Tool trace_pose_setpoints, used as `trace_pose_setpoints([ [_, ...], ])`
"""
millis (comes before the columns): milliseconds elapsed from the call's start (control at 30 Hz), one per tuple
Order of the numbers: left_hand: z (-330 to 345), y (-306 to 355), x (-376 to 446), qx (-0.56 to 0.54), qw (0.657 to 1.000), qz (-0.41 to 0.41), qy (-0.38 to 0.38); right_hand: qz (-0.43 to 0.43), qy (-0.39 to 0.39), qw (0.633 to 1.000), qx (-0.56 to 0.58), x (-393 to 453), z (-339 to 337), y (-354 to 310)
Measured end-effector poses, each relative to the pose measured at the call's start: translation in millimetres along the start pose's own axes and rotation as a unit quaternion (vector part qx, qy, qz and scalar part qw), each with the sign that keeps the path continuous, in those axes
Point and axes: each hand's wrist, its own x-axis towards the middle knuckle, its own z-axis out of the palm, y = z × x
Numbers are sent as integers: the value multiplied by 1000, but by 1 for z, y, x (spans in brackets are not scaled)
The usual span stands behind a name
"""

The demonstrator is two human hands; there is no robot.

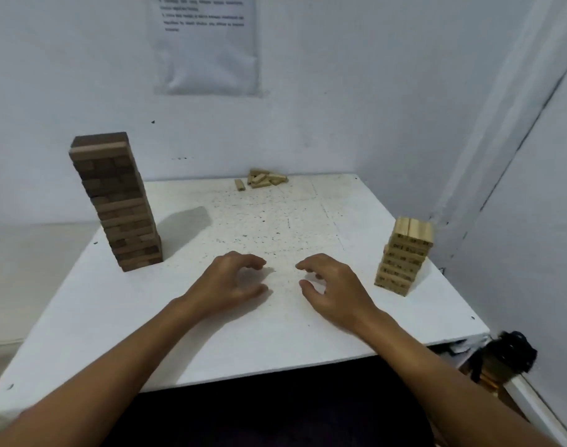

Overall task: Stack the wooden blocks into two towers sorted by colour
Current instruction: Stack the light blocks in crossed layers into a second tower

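White table top, speckled with dark marks, carries everything. Near its front edge, about midway along, both hands hover low over the surface, palms down. Left hand: fingers loosely curled, holding nothing; whether the fingertips touch the top cannot be told. Right hand: same posture, fingers relaxed and curved, nothing in it. The two hands are near each other, not touching.

Right edge: light tower of pale wooden blocks, short, upper layers offset from the lower ones, dark print on the block faces, unreadable.

Left edge: dark tower of brown wooden blocks, much taller than the light one, leaning slightly in this wide-angle view; one paler layer sits just under the top.

Back edge, near the middle: loose pile of pale blocks lying jumbled, with one single block just beside it to the left.

Beyond the table: a printed sheet on the wall, text blurred.
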Motion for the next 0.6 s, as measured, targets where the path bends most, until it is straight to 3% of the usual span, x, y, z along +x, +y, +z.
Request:
trace_pose_setpoints([
  [300, -24, -32, 25, 17, 997, -24, 73, 26, 15, 999, 42, 89, 39, 0],
  [600, -27, -61, 112, -4, 993, -55, 104, 78, 45, 995, 39, 181, 61, 20],
])
